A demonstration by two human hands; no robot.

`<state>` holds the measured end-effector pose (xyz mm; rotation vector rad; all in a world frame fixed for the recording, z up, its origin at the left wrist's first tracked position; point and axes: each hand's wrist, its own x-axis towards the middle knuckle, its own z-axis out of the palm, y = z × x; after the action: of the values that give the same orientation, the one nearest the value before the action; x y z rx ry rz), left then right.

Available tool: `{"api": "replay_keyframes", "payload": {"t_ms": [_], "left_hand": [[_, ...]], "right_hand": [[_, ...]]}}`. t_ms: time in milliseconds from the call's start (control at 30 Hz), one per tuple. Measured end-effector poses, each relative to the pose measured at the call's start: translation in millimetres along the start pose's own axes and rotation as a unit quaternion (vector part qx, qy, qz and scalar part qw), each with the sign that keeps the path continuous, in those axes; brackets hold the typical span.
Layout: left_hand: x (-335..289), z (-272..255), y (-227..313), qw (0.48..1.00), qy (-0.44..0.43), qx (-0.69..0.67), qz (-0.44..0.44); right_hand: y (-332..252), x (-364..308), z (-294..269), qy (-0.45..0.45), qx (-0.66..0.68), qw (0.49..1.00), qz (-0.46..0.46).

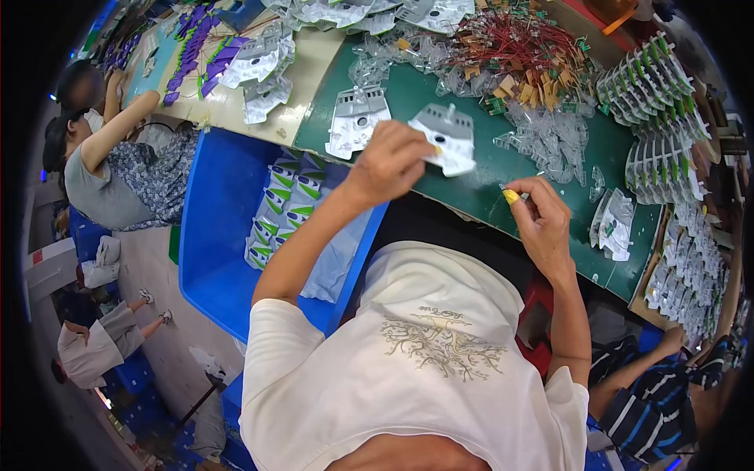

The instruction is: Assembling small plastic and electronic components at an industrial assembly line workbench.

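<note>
Left hand gripping a grey-and-white plastic shell above a green worktop.
The left hand point(389, 161) pinches the shell point(448, 141) by its near edge, beside a similar shell point(357, 118) on the worktop point(479, 188); the right hand point(542, 216), one fingertip covered in yellow, is curled near clear plastic parts point(550, 137), its grasp unclear. Behind lie red wires point(522, 39); a blue bin point(204, 235) contains white-and-green pieces point(279, 204).

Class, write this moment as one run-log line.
left hand: holds grey-white plastic part | right hand: at green table edge, grip unclear | nearby: clear plastic pieces, red wires
</note>
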<state>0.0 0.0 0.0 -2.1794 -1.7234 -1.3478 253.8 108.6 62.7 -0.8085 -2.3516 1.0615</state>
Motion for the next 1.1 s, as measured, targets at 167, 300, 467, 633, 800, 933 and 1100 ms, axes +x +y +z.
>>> {"api": "replay_keyframes", "payload": {"t_ms": [167,300,467,633,800,933,1100], "left_hand": [[-32.2,28.9,70.4,0.997,-0.071,0.023,0.023],[-34.5,48.9,96.1,0.991,-0.046,0.127,-0.024],[-24.4,52.2,92.2,0.987,-0.123,0.100,-0.027],[-7.4,41.2,84.3,0.985,-0.169,0.013,-0.026],[29.9,49.3,45.1,0.983,-0.053,-0.155,-0.081],[60.4,88.9,30.8,0.995,0.001,-0.031,-0.090],[42.5,94.8,38.1,0.992,0.016,-0.032,-0.117]], "right_hand": [[-2.7,-5.6,-7.2,0.028,0.002,0.999,0.030],[9.0,-8.6,8.2,0.024,-0.049,0.996,-0.072],[10.0,-7.0,21.6,-0.004,-0.207,0.975,-0.083],[5.0,-16.8,19.1,-0.073,-0.273,0.953,-0.109],[8.1,-31.2,22.4,-0.051,-0.252,0.960,-0.106],[5.8,-35.1,17.9,-0.022,-0.247,0.965,-0.081],[15.4,-44.4,15.0,-0.014,-0.253,0.965,-0.068]]}}
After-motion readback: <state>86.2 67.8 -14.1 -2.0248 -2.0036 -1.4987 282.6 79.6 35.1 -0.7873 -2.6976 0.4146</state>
